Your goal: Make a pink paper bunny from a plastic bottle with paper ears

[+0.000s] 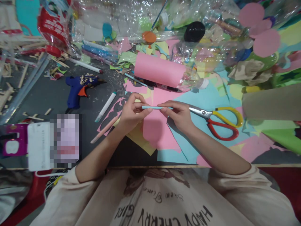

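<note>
A thin light-blue paper roll (154, 107) is held level between both hands, above a sheet of pink paper (154, 131). My left hand (133, 111) pinches its left end between thumb and fingers. At the other end, my right hand (178, 113) grips it the same way. Scissors (207, 114) with one yellow and one red handle lie just right of my right hand, their blades partly hidden by it. Beyond the hands, a plastic bottle (192, 80) wrapped in pink paper (157, 69) rests on its side.
A blue glue gun (76, 88) lies at the left, near a capped marker (105, 106). A phone (68, 138) and a white power bank (39, 146) sit by the front edge. Clear bottles, paper scraps and wooden sticks crowd the back. Light-blue paper (199, 147) spreads at the right.
</note>
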{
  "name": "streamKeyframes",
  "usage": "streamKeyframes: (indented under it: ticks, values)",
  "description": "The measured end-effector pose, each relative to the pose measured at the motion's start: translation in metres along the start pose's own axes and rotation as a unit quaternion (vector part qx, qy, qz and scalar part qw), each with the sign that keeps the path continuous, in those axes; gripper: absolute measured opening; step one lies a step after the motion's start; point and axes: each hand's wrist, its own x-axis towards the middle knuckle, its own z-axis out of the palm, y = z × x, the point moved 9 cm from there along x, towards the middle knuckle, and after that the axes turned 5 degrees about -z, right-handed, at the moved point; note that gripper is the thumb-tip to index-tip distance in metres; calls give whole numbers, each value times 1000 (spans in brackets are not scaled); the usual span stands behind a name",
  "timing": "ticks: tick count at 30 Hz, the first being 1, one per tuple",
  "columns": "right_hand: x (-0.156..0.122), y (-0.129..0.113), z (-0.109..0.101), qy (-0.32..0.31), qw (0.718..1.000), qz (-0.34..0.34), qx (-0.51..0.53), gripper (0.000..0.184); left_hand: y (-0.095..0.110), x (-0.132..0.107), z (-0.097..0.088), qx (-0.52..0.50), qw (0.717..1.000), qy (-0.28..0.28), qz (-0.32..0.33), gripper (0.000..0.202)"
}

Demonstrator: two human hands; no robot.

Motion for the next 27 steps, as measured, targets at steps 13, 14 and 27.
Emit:
streamKeyframes:
  ticks: [13, 14, 27]
  values:
    - [-1, 6, 2, -12, 1000, 24, 3, 18, 5, -1, 4, 94, 995, -19, 41, 18]
    - [-1, 7, 3, -16, 1000, 24, 7, 17, 5, -1, 4, 93, 995, -16, 41, 17]
    - [-1, -4, 4, -30, 999, -29, -28, 9, 5, -2, 5, 64, 997, -20, 40, 21]
